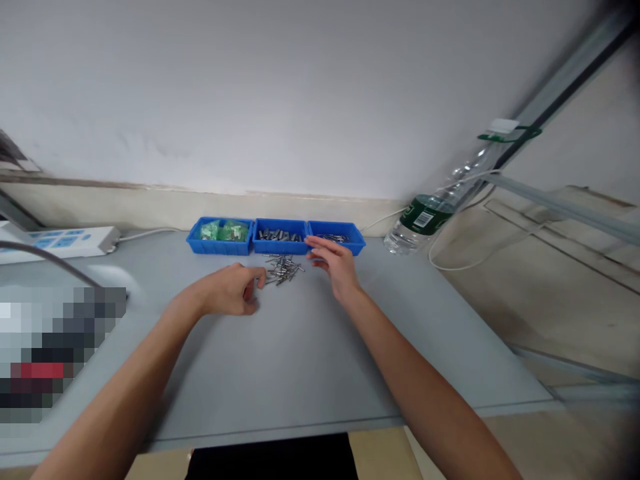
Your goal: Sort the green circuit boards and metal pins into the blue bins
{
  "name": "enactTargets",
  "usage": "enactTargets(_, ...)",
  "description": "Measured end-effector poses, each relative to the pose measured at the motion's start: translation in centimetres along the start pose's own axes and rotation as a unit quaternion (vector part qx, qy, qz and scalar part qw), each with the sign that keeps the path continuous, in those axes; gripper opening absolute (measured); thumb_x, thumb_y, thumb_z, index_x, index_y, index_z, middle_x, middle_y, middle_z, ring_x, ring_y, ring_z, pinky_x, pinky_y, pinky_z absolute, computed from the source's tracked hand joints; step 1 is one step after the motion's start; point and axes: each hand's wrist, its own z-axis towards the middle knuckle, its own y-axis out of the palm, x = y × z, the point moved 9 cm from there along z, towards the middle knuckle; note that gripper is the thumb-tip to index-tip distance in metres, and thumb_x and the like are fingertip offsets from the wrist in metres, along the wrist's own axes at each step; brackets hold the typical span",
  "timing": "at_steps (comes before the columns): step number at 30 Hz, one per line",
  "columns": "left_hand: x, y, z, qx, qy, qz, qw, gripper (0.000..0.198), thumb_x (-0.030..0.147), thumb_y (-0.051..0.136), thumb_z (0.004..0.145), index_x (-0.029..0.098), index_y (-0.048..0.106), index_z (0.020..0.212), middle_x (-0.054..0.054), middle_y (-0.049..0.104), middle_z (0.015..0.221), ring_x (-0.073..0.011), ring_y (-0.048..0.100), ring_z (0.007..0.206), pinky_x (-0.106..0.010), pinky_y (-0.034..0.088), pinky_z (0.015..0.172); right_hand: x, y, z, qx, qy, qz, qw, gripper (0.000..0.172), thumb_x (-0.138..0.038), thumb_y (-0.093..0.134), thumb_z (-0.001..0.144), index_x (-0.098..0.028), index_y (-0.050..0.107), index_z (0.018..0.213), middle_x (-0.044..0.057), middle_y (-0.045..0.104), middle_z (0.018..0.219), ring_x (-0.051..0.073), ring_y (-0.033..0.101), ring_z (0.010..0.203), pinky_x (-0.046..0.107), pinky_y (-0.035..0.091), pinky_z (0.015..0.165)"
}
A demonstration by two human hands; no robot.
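Observation:
A loose pile of small, slim metal pins (284, 269) lies on the grey table, in front of the blue bins. My left hand (231, 291) is at the pile's left edge, its fingers bent, with a gap between index finger and thumb and nothing visible in it. To the right of the pile, my right hand (336, 267) has its fingers stretched out in front of the right blue bin (361, 241) and holds nothing that I can see. More thin metal pieces (334, 238) lie in that bin, partly hidden by my fingers.
The middle blue bin (280, 248) holds short metal parts; the left blue bin (220, 249) holds green plastic bags (233, 231). A tied, tilted water bottle (425, 215) stands at the right. A white power strip (75, 241) and grey cable (55, 255) lie at the left.

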Motion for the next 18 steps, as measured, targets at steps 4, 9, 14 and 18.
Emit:
enactTargets(4, -0.1, 0.0, 0.2, 0.017, 0.000, 0.020, 1.000, 0.030, 0.016, 0.061, 0.070, 0.023, 0.059, 0.099, 0.002, 0.069, 0.072, -0.0192, 0.063, 0.071, -0.029, 0.041, 0.064, 0.0, -1.4, 0.3, 0.058, -0.002, 0.027, 0.998, 0.040, -0.023, 0.072, 0.065, -0.025, 0.081, 0.104, 0.006, 0.074, 0.129, 0.018, 0.073, 0.083, 0.031, 0.053, 0.071)
enactTargets(9, 0.2, -0.7, 0.3, 0.064, 0.020, 0.027, 0.997, 0.040, 0.013, 0.059, 0.071, 0.022, 0.066, 0.110, 0.001, 0.069, 0.072, -0.0185, 0.062, 0.068, -0.029, 0.042, 0.063, 0.1, -0.9, 0.1, 0.036, 0.007, 0.014, 0.999, 0.037, -0.025, 0.072, 0.066, -0.024, 0.080, 0.102, 0.007, 0.075, 0.123, 0.017, 0.072, 0.078, 0.031, 0.053, 0.069)
enactTargets(14, 1.5, -2.9, 0.1, 0.186, 0.098, -0.050, 0.976, 0.023, 0.014, 0.056, 0.078, 0.020, 0.072, 0.093, -0.001, 0.071, 0.080, -0.0148, 0.063, 0.069, -0.027, 0.047, 0.067, 0.2, 0.6, -0.2, -0.026, 0.011, -0.014, 0.999, 0.027, -0.030, 0.075, 0.069, -0.023, 0.080, 0.094, 0.006, 0.080, 0.102, 0.015, 0.069, 0.072, 0.030, 0.053, 0.069)
enactTargets(18, 1.9, -4.5, -0.6, 0.266, 0.115, -0.119, 0.950, 0.011, 0.021, 0.060, 0.083, 0.019, 0.071, 0.083, -0.002, 0.074, 0.082, -0.0147, 0.066, 0.072, -0.026, 0.053, 0.070, 0.5, 2.7, -0.8, -0.123, 0.004, -0.054, 0.991, 0.026, -0.033, 0.076, 0.073, -0.023, 0.080, 0.097, 0.005, 0.080, 0.096, 0.017, 0.071, 0.074, 0.032, 0.053, 0.072)
